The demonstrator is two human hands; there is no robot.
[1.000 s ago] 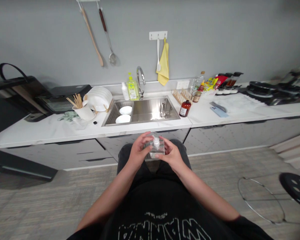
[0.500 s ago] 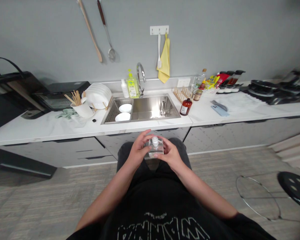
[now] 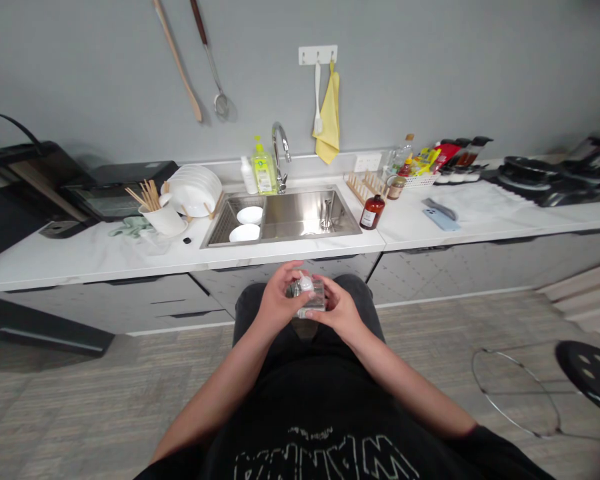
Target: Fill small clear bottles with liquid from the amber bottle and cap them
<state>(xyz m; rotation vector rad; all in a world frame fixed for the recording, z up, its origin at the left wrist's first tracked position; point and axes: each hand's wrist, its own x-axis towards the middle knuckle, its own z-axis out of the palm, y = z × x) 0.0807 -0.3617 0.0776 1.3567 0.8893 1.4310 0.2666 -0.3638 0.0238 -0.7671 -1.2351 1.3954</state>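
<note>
Above my lap, in front of the counter edge, I hold a small clear square bottle (image 3: 319, 301) in both hands. It stands roughly upright, with a round white cap (image 3: 306, 283) on its top. My right hand (image 3: 343, 308) grips the bottle's body from the right side, thumb at the near face and fingers at the far side. The thumb and fingers of my left hand (image 3: 280, 298) close around the cap from the left. Part of the bottle is hidden by my fingers.
Behind my hands is the counter (image 3: 260, 252) with a steel sink (image 3: 295, 213) holding white bowls (image 3: 245, 233). A brown bottle (image 3: 372, 215) stands right of the sink, near a wooden rack (image 3: 363, 187) and a phone (image 3: 441, 219). A chopstick holder (image 3: 163, 220) stands left.
My left thumb and fingers have moved from the bottle's side up to the white cap. The bottle has turned and shifted slightly left; my right hand keeps its grip.
</note>
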